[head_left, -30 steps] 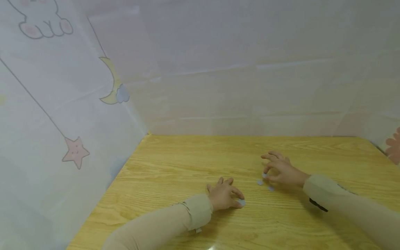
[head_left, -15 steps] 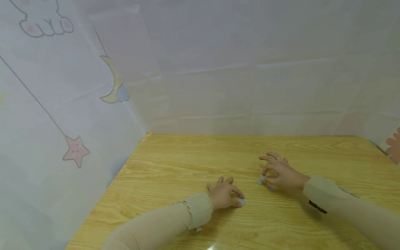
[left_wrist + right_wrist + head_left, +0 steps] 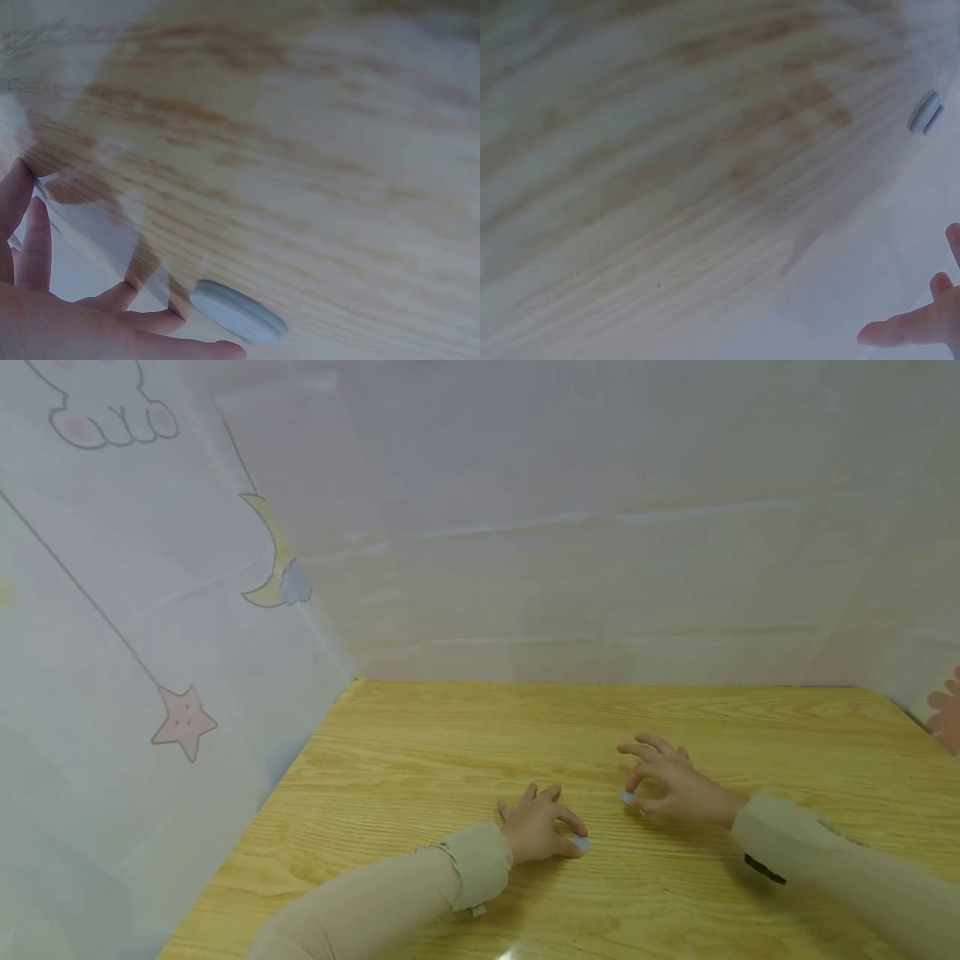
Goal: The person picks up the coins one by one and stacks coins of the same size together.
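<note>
My left hand (image 3: 536, 831) rests on the wooden table, pinching a small pale flat disc (image 3: 581, 843) between thumb and index finger, other fingers spread. Farther right, my right hand (image 3: 678, 785) has thumb and index finger together at another pale disc (image 3: 627, 797), its other fingers lifted. Two discs may overlap there; I cannot tell them apart. Beneath the right thumb a further pale piece (image 3: 647, 815) just shows, mostly hidden. In the left wrist view an oval pale piece (image 3: 238, 311) lies on the table near the fingers. A greyish piece (image 3: 925, 112) appears in the right wrist view.
The wood-grain table (image 3: 450, 735) is bounded by a pale printed sheet (image 3: 525, 593) behind and at the left. A dark strap (image 3: 765, 868) hangs under the right sleeve. Glare marks the table's near edge.
My right hand has moved slightly left and toward me, bringing its disc down to the one lying beside it. The left hand has stayed in place with its disc.
</note>
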Available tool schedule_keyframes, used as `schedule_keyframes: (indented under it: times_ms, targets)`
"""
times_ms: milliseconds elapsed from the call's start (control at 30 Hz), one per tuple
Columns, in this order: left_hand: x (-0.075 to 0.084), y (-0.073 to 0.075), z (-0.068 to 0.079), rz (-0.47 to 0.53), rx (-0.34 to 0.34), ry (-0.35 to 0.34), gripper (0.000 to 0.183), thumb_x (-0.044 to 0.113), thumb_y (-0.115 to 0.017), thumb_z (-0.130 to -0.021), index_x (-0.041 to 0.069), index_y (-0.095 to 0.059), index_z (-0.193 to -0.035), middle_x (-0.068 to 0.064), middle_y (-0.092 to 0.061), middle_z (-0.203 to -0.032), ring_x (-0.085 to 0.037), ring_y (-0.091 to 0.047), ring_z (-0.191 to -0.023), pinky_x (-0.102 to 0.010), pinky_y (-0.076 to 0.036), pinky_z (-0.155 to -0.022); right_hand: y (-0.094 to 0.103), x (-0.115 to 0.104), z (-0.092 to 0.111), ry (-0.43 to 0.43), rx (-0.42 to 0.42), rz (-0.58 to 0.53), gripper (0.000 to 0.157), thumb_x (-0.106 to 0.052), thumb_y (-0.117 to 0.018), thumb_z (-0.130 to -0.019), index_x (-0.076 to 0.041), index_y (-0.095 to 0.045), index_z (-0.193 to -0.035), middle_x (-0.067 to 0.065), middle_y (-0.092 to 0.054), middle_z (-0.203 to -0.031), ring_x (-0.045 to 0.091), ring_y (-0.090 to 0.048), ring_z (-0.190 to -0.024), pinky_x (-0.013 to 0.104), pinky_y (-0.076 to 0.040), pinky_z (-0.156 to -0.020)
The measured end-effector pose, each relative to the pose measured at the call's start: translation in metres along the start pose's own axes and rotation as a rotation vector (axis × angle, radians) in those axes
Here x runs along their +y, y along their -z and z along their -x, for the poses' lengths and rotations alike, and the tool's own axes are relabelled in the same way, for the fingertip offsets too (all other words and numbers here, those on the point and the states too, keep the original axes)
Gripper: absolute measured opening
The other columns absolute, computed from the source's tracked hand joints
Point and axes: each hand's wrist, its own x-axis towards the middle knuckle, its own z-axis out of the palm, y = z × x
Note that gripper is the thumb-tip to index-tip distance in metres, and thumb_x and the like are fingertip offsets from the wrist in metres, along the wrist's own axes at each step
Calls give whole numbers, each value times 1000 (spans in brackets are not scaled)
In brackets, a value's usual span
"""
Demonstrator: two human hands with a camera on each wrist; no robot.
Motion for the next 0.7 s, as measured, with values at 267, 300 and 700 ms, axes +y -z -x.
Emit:
schedule_keyframes:
  times_ms: [267, 300, 700]
  targets:
    - [0, -2, -1, -11, 2, 2, 24, 34, -80, -75, 28, -76, -98, -12, -38, -152, -48, -19, -141, -82, -12, -95, -5, -5, 1, 44, 3, 22, 15, -18, -78, -83, -22, -64, -81, 28, -46, -136, 58, -20, -129, 90, -7, -79]
    - [0, -2, -1, -14, 2, 2, 24, 34, -80, -75, 28, -76, -98, -12, -38, -152, -48, -20, -141, -82, -12, -94, -5, -7, 1, 49, 1, 22, 14, -19, -78, -84, -21, -64, -81, 28, -46, -136, 58, -20, -129, 90, -7, -78]
    - [1, -1, -1, -19, -3, 10, 24, 34, -80, -76, 28, -75, -99, -11, -37, -153, -48, -19, -141, -82, -13, -94, -15, -14, 3, 82, -9, 29, 19, -15, -80, -80, -23, -63, -80, 29, -45, -136, 59, -20, -128, 90, -8, -75]
